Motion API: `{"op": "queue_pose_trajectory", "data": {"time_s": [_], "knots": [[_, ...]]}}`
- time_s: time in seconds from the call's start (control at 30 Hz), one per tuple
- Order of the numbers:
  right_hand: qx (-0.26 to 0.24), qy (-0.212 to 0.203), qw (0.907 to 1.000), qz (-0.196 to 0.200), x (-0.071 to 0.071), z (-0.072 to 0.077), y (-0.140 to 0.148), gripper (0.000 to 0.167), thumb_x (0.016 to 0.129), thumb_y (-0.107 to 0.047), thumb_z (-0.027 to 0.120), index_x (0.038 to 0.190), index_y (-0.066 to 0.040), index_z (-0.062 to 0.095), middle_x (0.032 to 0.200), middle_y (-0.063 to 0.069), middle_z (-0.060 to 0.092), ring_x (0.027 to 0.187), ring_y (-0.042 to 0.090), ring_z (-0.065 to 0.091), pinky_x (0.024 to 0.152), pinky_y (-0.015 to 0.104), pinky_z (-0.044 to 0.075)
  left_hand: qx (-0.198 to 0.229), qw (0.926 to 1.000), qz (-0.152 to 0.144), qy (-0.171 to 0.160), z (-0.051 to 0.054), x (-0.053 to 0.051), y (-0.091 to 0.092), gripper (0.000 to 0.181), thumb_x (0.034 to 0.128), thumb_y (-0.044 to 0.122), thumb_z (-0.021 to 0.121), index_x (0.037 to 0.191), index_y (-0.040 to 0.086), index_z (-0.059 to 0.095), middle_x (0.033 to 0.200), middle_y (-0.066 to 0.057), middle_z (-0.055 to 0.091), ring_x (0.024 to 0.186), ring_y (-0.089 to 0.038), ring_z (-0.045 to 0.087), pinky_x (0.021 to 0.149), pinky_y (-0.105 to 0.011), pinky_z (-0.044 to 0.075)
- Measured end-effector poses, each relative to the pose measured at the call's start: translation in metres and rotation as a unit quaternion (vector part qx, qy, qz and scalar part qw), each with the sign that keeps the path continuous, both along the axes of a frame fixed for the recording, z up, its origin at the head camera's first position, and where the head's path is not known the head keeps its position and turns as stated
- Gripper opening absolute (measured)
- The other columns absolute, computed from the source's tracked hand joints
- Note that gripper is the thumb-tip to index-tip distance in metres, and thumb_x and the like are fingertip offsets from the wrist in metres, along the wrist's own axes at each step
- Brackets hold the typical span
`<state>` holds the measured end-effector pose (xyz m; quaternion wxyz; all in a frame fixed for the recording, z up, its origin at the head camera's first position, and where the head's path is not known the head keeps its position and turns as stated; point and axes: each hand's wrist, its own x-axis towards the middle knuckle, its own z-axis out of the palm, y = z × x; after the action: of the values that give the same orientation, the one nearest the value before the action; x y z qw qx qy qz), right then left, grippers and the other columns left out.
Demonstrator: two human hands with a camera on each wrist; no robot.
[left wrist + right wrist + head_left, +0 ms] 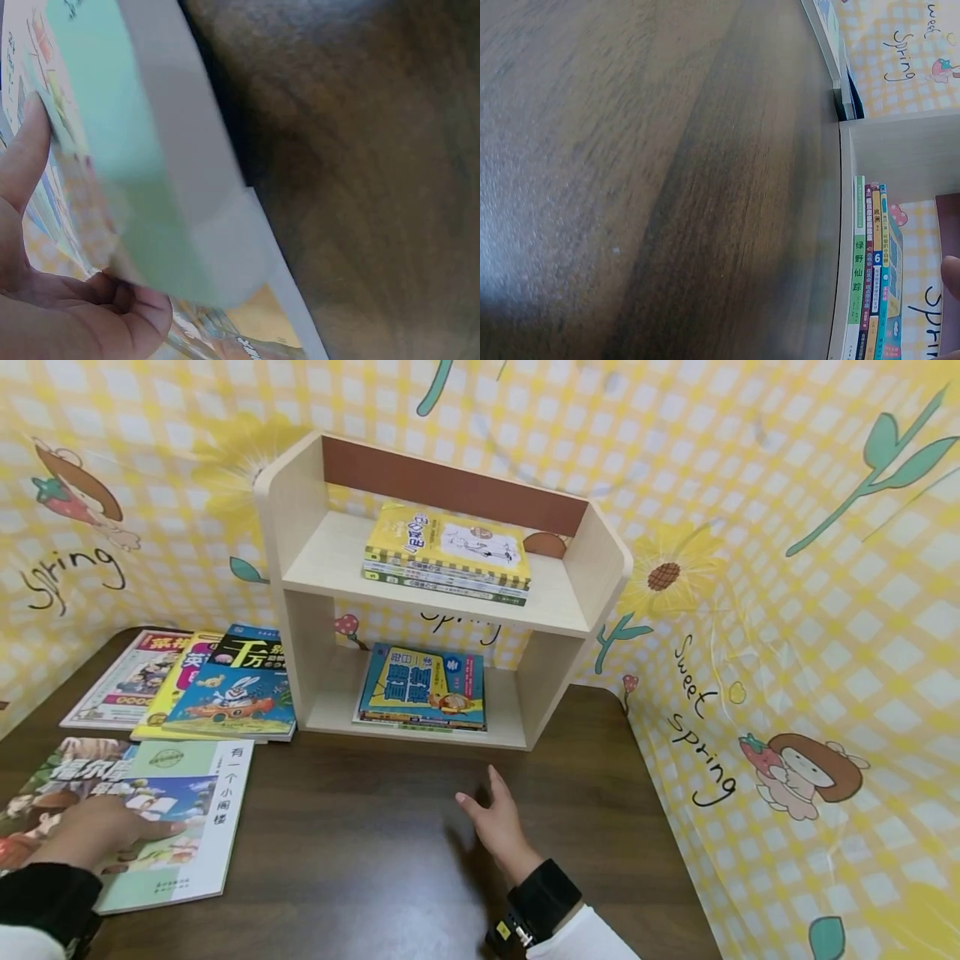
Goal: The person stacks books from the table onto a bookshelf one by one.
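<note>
On the left of the desk, my left hand (97,831) holds a pale green and white book (228,827), thumb across its cover and other fingers curled at its edge. The left wrist view shows that thumb on the green book (112,120) and the curled fingers by its side. A second book with a colourful picture cover (48,785) lies partly beneath it. My right hand (501,827) hovers above the desk in front of the shelf, thumb and fingers spread, holding nothing. In the right wrist view only a fingertip (952,274) shows.
A two-tier wooden shelf (300,635) stands at the back. Yellow books (450,547) are stacked on its upper board, and blue and yellow books (423,685) on the lower. Left of it lie several overlapping books (232,693). Checked cloth (825,610) covers the walls.
</note>
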<state>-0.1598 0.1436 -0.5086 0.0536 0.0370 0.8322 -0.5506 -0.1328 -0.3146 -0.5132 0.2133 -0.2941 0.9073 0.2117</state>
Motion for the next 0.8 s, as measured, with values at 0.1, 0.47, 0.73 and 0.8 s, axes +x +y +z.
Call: {"op": "queue_pose_trajectory", "data": {"time_s": [0.1, 0.47, 0.73, 0.8], "knots": [[-0.008, -0.003, 1.0, 0.002, 0.001, -0.001, -0.001, 0.076, 0.092, -0.022, 0.066, 0.151, 0.001, 0.023, 0.156, 0.025, 0.022, 0.143, 0.042, 0.019, 0.113, 0.058, 0.021, 0.023, 0.9991, 0.036, 0.001, -0.005, 0.005, -0.003, 0.075, 0.0809, 0.043, 0.075, 0.095, -0.023, 0.042, 0.074, -0.019, 0.047, 0.062, -0.022, 0.052, 0.058, -0.025, 0.043], [-0.003, -0.007, 1.0, -0.002, 0.001, -0.002, -0.002, 0.075, 0.093, -0.021, 0.066, 0.151, 0.001, 0.024, 0.155, 0.024, 0.023, 0.142, 0.042, 0.02, 0.113, 0.058, 0.021, 0.134, 0.9852, 0.048, 0.095, -0.006, 0.007, -0.016, 0.074, 0.0757, 0.031, 0.08, 0.1, -0.025, 0.038, 0.065, -0.013, 0.049, 0.048, -0.016, 0.055, 0.049, -0.03, 0.05], [0.008, -0.007, 0.9999, 0.003, 0.001, -0.004, -0.006, 0.072, 0.092, -0.017, 0.066, 0.15, 0.001, 0.027, 0.154, 0.025, 0.025, 0.142, 0.042, 0.022, 0.113, 0.058, 0.021, 0.182, 0.9715, 0.006, 0.152, -0.006, 0.017, -0.015, 0.105, 0.0781, 0.033, 0.08, 0.14, -0.017, 0.011, 0.097, -0.034, 0.047, 0.065, -0.026, 0.057, 0.052, -0.038, 0.051], [0.01, -0.009, 0.9999, 0.005, 0.001, -0.005, -0.007, 0.072, 0.092, -0.016, 0.065, 0.15, 0.002, 0.027, 0.154, 0.025, 0.025, 0.141, 0.042, 0.022, 0.113, 0.058, 0.022, 0.191, 0.9669, -0.03, 0.167, -0.002, 0.021, -0.015, 0.098, 0.0832, 0.034, 0.075, 0.142, -0.015, 0.014, 0.105, -0.036, 0.048, 0.072, -0.026, 0.057, 0.054, -0.037, 0.05]]}}
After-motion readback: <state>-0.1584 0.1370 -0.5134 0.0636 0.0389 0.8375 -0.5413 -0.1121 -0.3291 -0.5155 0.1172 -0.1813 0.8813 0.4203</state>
